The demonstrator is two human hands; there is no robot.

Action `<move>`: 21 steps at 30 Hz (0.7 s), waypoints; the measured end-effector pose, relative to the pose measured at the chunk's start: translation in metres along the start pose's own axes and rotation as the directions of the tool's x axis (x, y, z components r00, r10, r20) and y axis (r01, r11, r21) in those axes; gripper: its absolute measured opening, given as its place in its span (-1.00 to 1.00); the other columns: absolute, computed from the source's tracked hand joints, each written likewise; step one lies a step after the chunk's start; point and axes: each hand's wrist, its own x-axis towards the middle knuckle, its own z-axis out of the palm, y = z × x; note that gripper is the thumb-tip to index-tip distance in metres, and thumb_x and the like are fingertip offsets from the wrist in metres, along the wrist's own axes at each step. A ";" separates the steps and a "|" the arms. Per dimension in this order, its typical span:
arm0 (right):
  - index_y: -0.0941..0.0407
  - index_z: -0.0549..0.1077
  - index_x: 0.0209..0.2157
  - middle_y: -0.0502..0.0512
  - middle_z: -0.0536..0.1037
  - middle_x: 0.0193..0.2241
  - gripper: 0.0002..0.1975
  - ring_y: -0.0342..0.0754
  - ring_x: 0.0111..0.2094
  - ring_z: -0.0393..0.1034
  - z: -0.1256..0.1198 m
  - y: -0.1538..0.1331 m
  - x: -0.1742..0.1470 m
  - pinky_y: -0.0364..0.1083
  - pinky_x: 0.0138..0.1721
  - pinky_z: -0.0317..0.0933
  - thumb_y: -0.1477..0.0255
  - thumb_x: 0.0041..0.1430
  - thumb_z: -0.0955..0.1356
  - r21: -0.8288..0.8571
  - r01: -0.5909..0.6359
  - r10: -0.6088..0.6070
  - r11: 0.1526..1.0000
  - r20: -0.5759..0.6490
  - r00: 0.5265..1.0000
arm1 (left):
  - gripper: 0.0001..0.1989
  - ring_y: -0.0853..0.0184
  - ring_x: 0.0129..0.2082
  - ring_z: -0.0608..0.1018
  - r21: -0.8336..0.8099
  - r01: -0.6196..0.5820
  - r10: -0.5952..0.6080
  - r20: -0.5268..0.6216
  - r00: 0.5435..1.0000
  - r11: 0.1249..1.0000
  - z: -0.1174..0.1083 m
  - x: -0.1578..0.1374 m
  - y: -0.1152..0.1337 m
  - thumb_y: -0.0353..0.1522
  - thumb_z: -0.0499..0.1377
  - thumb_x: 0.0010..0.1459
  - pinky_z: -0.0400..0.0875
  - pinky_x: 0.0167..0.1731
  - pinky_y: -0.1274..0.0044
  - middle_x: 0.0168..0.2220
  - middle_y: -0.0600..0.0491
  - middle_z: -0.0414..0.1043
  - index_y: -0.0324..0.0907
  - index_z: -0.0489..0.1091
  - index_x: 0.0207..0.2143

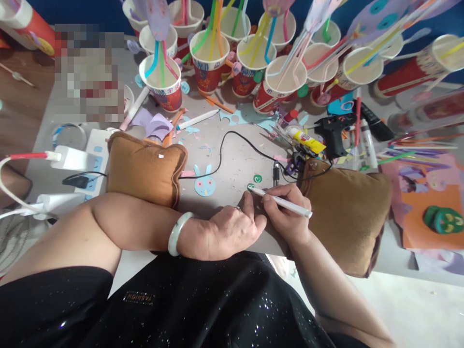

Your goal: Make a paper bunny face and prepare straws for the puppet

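My right hand (pixel 288 212) grips a white marker pen (pixel 286 203), its tip on a small green paper disc (pixel 251 186) that bears white lines. My left hand (pixel 228 232) rests on the table with its index fingertip holding the lower edge of that disc; the other fingers are curled. Just beyond lies a second green paper disc (pixel 257 179) with a white heart-like outline. A light-blue paper rabbit face (pixel 205 183) with pink eyes lies to the left. Above my right hand is a black-and-clear pen-like item (pixel 276 171), partly hidden.
Brown cushions lie on the left (pixel 145 166) and right (pixel 348 212). Red paper cups (pixel 165 92) with coloured straws crowd the back. A black glue gun (pixel 331 133) lies right, its cable (pixel 232 133) crossing the table. A power strip (pixel 96 159) sits left, coloured paper (pixel 416 237) right.
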 end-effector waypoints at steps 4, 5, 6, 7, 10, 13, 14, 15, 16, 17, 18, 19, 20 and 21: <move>0.02 0.44 -0.43 -0.01 0.64 -0.51 -0.89 -0.06 -0.54 0.54 0.000 0.001 0.000 -0.11 -0.52 0.39 0.33 0.15 0.40 -0.003 0.005 -0.005 1.000 0.005 1.000 | -0.71 0.11 -0.22 0.75 0.004 0.004 -0.004 -0.003 1.000 1.000 0.000 0.000 0.000 -0.55 -0.05 0.40 0.49 -0.53 0.57 -0.01 -0.46 0.61 -0.37 0.45 -0.03; 0.02 0.44 -0.43 -0.01 0.64 -0.50 -0.89 -0.06 -0.54 0.54 0.000 0.001 0.000 -0.11 -0.52 0.39 0.33 0.15 0.40 -0.004 0.003 -0.003 1.000 0.008 1.000 | -0.70 0.11 -0.23 0.75 -0.004 0.006 -0.006 0.009 1.000 1.000 -0.001 0.000 0.000 -0.55 -0.05 0.40 0.49 -0.53 0.57 0.00 -0.47 0.60 -0.37 0.45 -0.02; 0.02 0.44 -0.42 -0.02 0.64 -0.50 -0.89 -0.06 -0.54 0.54 0.000 0.001 0.000 -0.10 -0.52 0.39 0.33 0.15 0.39 -0.004 0.001 -0.001 1.000 0.009 1.000 | -0.69 0.12 -0.24 0.75 -0.012 0.007 -0.006 0.021 1.000 1.000 -0.001 0.000 -0.001 -0.55 -0.06 0.40 0.49 -0.53 0.57 0.01 -0.47 0.59 -0.37 0.45 -0.01; 0.02 0.45 -0.42 -0.02 0.64 -0.51 -0.90 -0.06 -0.55 0.53 0.000 0.001 0.000 -0.10 -0.52 0.39 0.33 0.15 0.39 -0.004 -0.001 0.001 1.000 0.009 1.000 | -0.68 0.13 -0.25 0.75 -0.019 0.005 -0.005 0.029 1.000 1.000 -0.002 0.000 -0.001 -0.55 -0.06 0.40 0.50 -0.53 0.57 0.03 -0.47 0.59 -0.36 0.45 0.00; 0.02 0.44 -0.43 -0.02 0.63 -0.52 -0.89 -0.07 -0.55 0.52 0.001 0.001 0.000 -0.11 -0.53 0.38 0.33 0.15 0.39 -0.007 -0.001 0.001 1.000 0.007 1.000 | -0.67 0.11 -0.22 0.75 -0.023 -0.004 0.005 0.030 1.000 1.000 -0.002 0.001 -0.001 -0.55 -0.07 0.40 0.51 -0.52 0.57 0.03 -0.46 0.59 -0.36 0.47 0.00; 0.02 0.43 -0.43 -0.03 0.62 -0.52 -0.89 -0.07 -0.55 0.52 0.000 0.001 0.000 -0.11 -0.53 0.36 0.33 0.15 0.39 -0.003 0.008 -0.008 1.000 0.005 1.000 | -0.66 0.12 -0.25 0.75 -0.031 0.004 -0.004 0.026 1.000 1.000 -0.001 0.001 0.000 -0.54 -0.07 0.41 0.52 -0.52 0.56 0.04 -0.47 0.58 -0.37 0.47 0.02; 0.02 0.43 -0.43 -0.04 0.62 -0.53 -0.90 -0.07 -0.56 0.51 0.000 0.002 -0.001 -0.11 -0.54 0.35 0.34 0.15 0.39 0.000 0.015 -0.015 1.000 0.002 1.000 | -0.66 0.13 -0.24 0.75 -0.034 0.009 -0.008 0.027 1.000 0.999 -0.001 0.001 0.000 -0.54 -0.07 0.42 0.52 -0.52 0.56 0.05 -0.48 0.58 -0.37 0.46 0.03; 0.02 0.43 -0.43 -0.04 0.61 -0.53 -0.90 -0.07 -0.57 0.50 0.000 0.002 -0.001 -0.11 -0.54 0.35 0.35 0.15 0.39 0.002 0.019 -0.019 1.000 0.000 1.000 | -0.65 0.12 -0.23 0.75 -0.039 0.009 -0.008 0.028 1.000 0.999 -0.001 0.001 0.000 -0.54 -0.07 0.42 0.53 -0.51 0.56 0.06 -0.48 0.57 -0.38 0.46 0.04; 0.02 0.43 -0.43 -0.04 0.61 -0.53 -0.91 -0.07 -0.57 0.50 0.000 0.002 -0.001 -0.11 -0.54 0.34 0.35 0.14 0.39 0.002 0.020 -0.020 1.000 -0.002 1.000 | -0.66 0.11 -0.21 0.75 -0.045 0.009 -0.007 0.033 0.999 0.999 -0.001 0.001 0.000 -0.54 -0.07 0.42 0.53 -0.51 0.56 0.06 -0.49 0.57 -0.38 0.46 0.05; 0.02 0.44 -0.42 -0.04 0.61 -0.52 -0.91 -0.07 -0.57 0.50 0.000 0.002 -0.001 -0.10 -0.54 0.35 0.35 0.14 0.40 0.002 0.017 -0.017 1.000 -0.003 1.000 | -0.66 0.10 -0.19 0.75 -0.051 0.007 -0.005 0.041 0.999 0.999 -0.001 0.001 0.000 -0.54 -0.06 0.42 0.53 -0.50 0.56 0.07 -0.49 0.56 -0.38 0.46 0.05; 0.02 0.44 -0.42 -0.04 0.61 -0.52 -0.91 -0.07 -0.56 0.50 0.000 0.002 -0.001 -0.10 -0.53 0.36 0.35 0.14 0.40 0.003 0.013 -0.013 1.000 -0.003 1.000 | -0.67 0.08 -0.17 0.75 -0.058 0.004 -0.001 0.051 0.999 0.998 -0.002 0.001 -0.001 -0.53 -0.05 0.42 0.53 -0.50 0.55 0.07 -0.49 0.56 -0.38 0.46 0.06; 0.01 0.44 -0.42 -0.04 0.62 -0.51 -0.91 -0.07 -0.56 0.51 0.000 0.002 -0.002 -0.10 -0.52 0.38 0.35 0.14 0.40 0.003 0.008 -0.008 1.000 -0.002 1.000 | -0.67 0.08 -0.17 0.75 -0.066 0.001 0.003 0.064 0.998 0.998 -0.003 0.001 -0.001 -0.53 -0.03 0.42 0.53 -0.50 0.55 0.07 -0.49 0.56 -0.38 0.45 0.07; 0.01 0.43 -0.43 -0.04 0.62 -0.51 -0.91 -0.06 -0.55 0.52 0.000 0.002 -0.001 -0.09 -0.52 0.38 0.34 0.14 0.40 0.003 0.001 -0.001 1.000 0.000 1.000 | -0.68 0.08 -0.18 0.75 -0.073 -0.003 0.009 0.077 0.997 0.997 -0.005 0.001 -0.002 -0.52 -0.02 0.42 0.53 -0.50 0.55 0.08 -0.49 0.55 -0.39 0.45 0.08; 0.01 0.43 -0.43 -0.04 0.62 -0.52 -0.90 -0.06 -0.55 0.52 0.000 0.002 -0.001 -0.09 -0.52 0.39 0.34 0.13 0.40 0.004 -0.004 0.004 1.000 0.001 1.000 | -0.67 0.09 -0.19 0.75 -0.078 -0.007 0.014 0.089 0.996 0.997 -0.006 0.001 -0.002 -0.52 -0.02 0.42 0.52 -0.50 0.55 0.08 -0.49 0.55 -0.39 0.44 0.09</move>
